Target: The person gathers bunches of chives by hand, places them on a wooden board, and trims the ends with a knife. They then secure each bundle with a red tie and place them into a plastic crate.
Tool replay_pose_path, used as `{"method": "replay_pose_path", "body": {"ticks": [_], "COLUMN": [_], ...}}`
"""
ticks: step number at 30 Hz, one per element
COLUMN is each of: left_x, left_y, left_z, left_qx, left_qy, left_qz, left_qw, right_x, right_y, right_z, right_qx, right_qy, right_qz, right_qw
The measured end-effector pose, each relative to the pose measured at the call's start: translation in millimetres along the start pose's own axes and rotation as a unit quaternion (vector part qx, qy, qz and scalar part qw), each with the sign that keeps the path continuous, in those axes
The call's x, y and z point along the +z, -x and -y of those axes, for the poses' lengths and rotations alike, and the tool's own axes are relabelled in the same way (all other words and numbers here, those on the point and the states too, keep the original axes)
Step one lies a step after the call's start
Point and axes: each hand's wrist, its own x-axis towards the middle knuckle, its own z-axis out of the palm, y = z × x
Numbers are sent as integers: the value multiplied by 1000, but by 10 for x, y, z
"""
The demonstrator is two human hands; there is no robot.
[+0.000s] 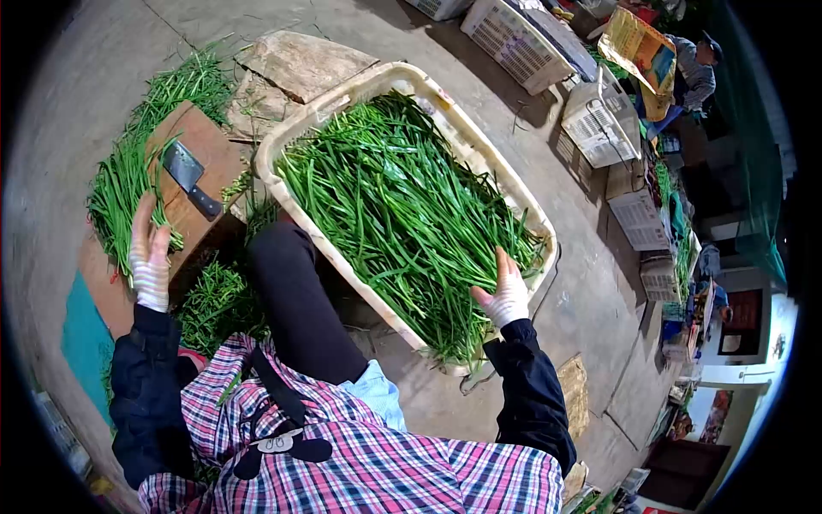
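A large white crate (282, 187) is heaped with long green stalks (402, 206). My right hand (505, 291), in a white fingerless covering, is at the crate's near right end beside the stalks, its fingers spread and nothing gripped. My left hand (150, 261), in a striped covering, has its fingers apart and lies against the lower edge of a green bunch (124, 193). That bunch rests along the left side of a brown board (227, 158). On the board lies a cleaver (190, 176) with a black handle.
More greens (218, 300) lie below the board, near my knee (295, 283). Flat cardboard (308, 64) is behind the crate. White crates (514, 43) line the floor at the upper right, where a person (698, 73) is beside them.
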Motion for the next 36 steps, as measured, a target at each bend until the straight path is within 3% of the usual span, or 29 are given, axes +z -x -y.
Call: {"method": "replay_pose_path", "body": {"ticks": [4,6,8,10,11,13,18,24,26,31,32,34,36], "left_x": [809,1145,1388,1662,1775,2044,2520,2633,2603,2620,2626,2650,2680], "left_y": [71,133,147,227,248,353,765,1009,988,1102,1122,1146,1168], "left_z": [-449,-684,-851,-889,-885,-984,-938,-759,-842,-724,-691,-690,-688], "left_qx": [0,-25,-28,-87,-73,-145,-258,-365,-420,-512,-516,-526,-543], "left_qy": [-3,41,58,121,105,169,243,241,259,347,369,401,420], "left_qz": [110,152,222,241,268,302,393,432,405,376,378,375,375], "left_qw": [994,987,973,959,955,927,848,789,770,690,675,649,623], "right_x": [421,514,579,660,660,738,818,721,688,439,407,697,182], "right_y": [65,-51,-143,-271,-319,-313,57,38,-87,-530,-632,-633,-857], "right_z": [-685,-848,-1127,-1429,-1482,-1599,-1028,-926,-959,-1021,-1124,-1665,-1253], "right_qx": [91,141,96,113,131,133,134,139,137,200,201,191,213], "right_qy": [125,114,68,-14,-38,-37,-49,20,10,6,-39,-158,-166], "right_qz": [81,106,91,66,70,66,48,137,146,317,354,298,343], "right_qw": [985,978,989,991,988,988,989,981,980,927,912,922,900]}}
